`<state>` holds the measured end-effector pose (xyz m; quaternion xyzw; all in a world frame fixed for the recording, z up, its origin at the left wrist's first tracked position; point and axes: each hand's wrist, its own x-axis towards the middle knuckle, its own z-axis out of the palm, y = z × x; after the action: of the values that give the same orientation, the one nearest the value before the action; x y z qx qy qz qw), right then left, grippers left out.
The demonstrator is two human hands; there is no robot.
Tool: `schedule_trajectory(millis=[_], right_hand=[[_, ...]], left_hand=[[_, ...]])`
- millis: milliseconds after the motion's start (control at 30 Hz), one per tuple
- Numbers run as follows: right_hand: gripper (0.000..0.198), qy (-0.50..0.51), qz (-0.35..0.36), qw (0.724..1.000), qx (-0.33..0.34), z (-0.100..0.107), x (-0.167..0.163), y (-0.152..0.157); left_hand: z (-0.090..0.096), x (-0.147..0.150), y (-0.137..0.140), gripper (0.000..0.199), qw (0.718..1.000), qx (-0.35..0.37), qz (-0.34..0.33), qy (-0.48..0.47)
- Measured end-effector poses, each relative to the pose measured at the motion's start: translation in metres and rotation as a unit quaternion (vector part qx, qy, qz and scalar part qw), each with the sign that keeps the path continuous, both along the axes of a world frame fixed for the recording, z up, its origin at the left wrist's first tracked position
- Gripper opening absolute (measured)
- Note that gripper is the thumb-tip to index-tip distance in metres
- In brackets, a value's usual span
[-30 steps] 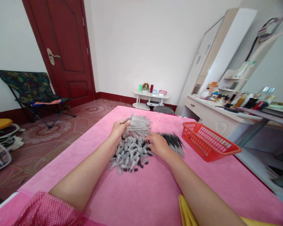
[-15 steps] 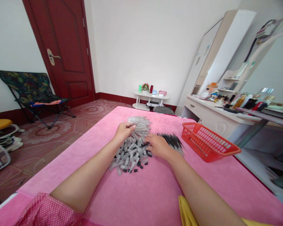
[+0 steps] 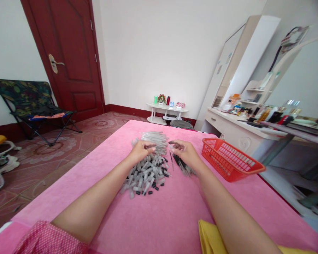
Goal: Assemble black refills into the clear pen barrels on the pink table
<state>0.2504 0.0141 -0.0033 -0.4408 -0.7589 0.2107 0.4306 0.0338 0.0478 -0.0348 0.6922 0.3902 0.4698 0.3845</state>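
Note:
My left hand [image 3: 141,151] is closed in a pinch on a clear pen barrel [image 3: 162,145], which points right toward my other hand. My right hand [image 3: 186,153] is closed too, its fingertips just off the barrel's end. What sits between them is too small to make out. Under and in front of my left hand lies a heap of clear pen caps and small black plugs [image 3: 145,176]. More clear barrels [image 3: 154,135] are stacked behind the heap. Dark thin pen refills [image 3: 184,166] lie in a bunch below my right hand, with one apart from them.
A red plastic basket [image 3: 229,160] stands at the right edge of the pink-covered table [image 3: 153,222]. Yellow cloth [image 3: 210,236] lies under my right forearm. To the right is a white dresser [image 3: 235,130] with bottles; a folding chair [image 3: 39,102] stands on the left.
My right hand has lifted from the cap heap and come up beside the barrel in my left hand. That barrel now lies nearly level. The view has shifted slightly.

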Motion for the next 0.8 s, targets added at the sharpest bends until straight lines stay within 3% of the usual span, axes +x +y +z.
schedule_trajectory(millis=[100, 200, 300, 433, 567, 800], right_hand=[[0.029, 0.051, -0.002, 0.999, -0.014, 0.003, -0.001, -0.001], [0.037, 0.131, -0.021, 0.989, -0.069, 0.006, -0.003, -0.004], [0.038, 0.234, -0.048, 0.963, -0.127, 0.009, -0.006, -0.008], [0.029, 0.323, -0.106, 0.928, -0.154, 0.01, -0.006, -0.008], [0.027, 0.349, -0.11, 0.912, -0.184, 0.006, -0.006, -0.006], [0.028, 0.347, -0.067, 0.915, -0.196, -0.001, -0.012, -0.006]], left_hand=[[-0.003, 0.002, 0.002, 0.035, 1.0, 0.017, -0.012, 0.024], [-0.004, 0.002, 0.004, 0.036, 0.999, 0.02, -0.021, 0.039], [-0.005, 0.003, 0.005, 0.036, 0.998, 0.021, -0.026, 0.044], [-0.006, 0.004, 0.004, 0.035, 0.999, 0.01, -0.028, 0.036], [-0.002, 0.006, -0.002, 0.036, 0.999, -0.005, -0.035, 0.015], [0.01, 0.011, -0.014, 0.035, 0.998, -0.053, -0.04, -0.016]])
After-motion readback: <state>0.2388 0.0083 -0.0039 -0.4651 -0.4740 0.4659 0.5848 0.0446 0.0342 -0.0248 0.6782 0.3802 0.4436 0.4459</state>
